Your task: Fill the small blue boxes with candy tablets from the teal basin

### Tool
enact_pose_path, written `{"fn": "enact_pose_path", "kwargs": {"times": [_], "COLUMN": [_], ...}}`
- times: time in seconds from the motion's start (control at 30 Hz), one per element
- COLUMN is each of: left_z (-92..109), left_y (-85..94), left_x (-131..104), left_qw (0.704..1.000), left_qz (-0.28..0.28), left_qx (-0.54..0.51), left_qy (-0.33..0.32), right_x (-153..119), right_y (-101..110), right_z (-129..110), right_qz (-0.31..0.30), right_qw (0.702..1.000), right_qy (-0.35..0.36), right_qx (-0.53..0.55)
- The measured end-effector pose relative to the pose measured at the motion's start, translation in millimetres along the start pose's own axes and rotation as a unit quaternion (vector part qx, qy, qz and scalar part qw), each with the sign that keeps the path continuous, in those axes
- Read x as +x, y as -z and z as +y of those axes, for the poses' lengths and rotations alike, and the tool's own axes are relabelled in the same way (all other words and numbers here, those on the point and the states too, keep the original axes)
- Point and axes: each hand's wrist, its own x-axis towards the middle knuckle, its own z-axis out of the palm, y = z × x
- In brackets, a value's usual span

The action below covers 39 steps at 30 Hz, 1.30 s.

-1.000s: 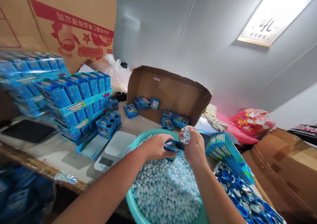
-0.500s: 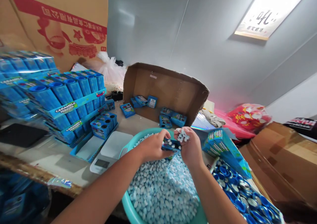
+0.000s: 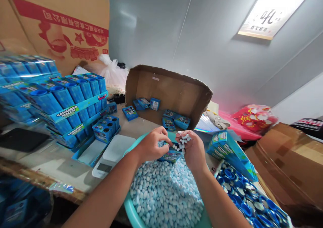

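A small blue candy box [image 3: 170, 156] with an opening in its top rests just above heaped pale blue and white candies [image 3: 164, 191] in a turquoise basin [image 3: 130, 206]. My left hand [image 3: 151, 144] is over the box's left end, its thumb and index finger apart, a fingertip at the opening; its other fingers are partly hidden. My right hand [image 3: 195, 150] is cupped around a handful of candies [image 3: 183, 140] at the box's right end, and some are spilling toward the opening.
Left of the basin are a white scale [image 3: 116, 150], a blue tray [image 3: 88, 150] and stacked blue packs [image 3: 73, 103]. Behind it, a cardboard box [image 3: 166, 86] holds several blue boxes. On the right lie a blue carton [image 3: 230, 154] and a pile of blue lids [image 3: 247, 194].
The box has turned so its labelled front shows, and sits slightly lower and to the left. My left hand has shifted from its side to its top. Candies in my right hand have slid toward the opening.
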Motion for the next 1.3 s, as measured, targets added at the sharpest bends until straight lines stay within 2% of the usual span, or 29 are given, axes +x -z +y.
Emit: {"fn": "enact_pose_path", "kwargs": {"times": [0.2, 0.5, 0.63, 0.77, 0.9, 1.07, 1.17, 1.3], "left_z": [-2.0, 1.4, 6.7, 11.4, 12.3, 11.4, 11.5, 11.6], "left_y": [0.4, -10.4, -11.8, -10.1, -9.7, -14.4, -16.8, -17.6], "left_x": [2.7, 0.5, 0.0, 1.2, 0.4, -2.8, -2.2, 1.4], "left_qw": [1.000, 0.997, 0.998, 0.997, 0.994, 0.993, 0.994, 0.997], "left_qz": [0.009, 0.053, 0.037, -0.002, -0.010, -0.033, -0.036, -0.013], "left_qx": [0.000, 0.014, 0.029, 0.073, 0.102, 0.109, 0.095, 0.080], "left_qy": [0.017, 0.046, 0.047, -0.004, -0.040, -0.035, -0.031, -0.015], "right_x": [0.9, -2.9, -5.9, -7.0, -7.8, -16.2, -21.5, -21.6], "right_y": [-1.0, 3.0, 1.6, 2.1, 11.9, 35.5, 45.4, 46.8], "right_z": [2.4, 2.9, -0.5, -3.2, -4.6, 2.3, 9.1, 11.6], "right_qz": [-0.006, -0.037, -0.039, -0.045, -0.048, -0.005, -0.027, -0.049], "right_qw": [1.000, 0.999, 0.998, 0.995, 0.990, 0.974, 0.972, 0.974], "right_qy": [0.004, 0.002, -0.006, 0.004, 0.023, 0.076, 0.052, 0.035], "right_qx": [0.024, 0.014, -0.046, -0.089, -0.130, -0.213, -0.226, -0.217]}}
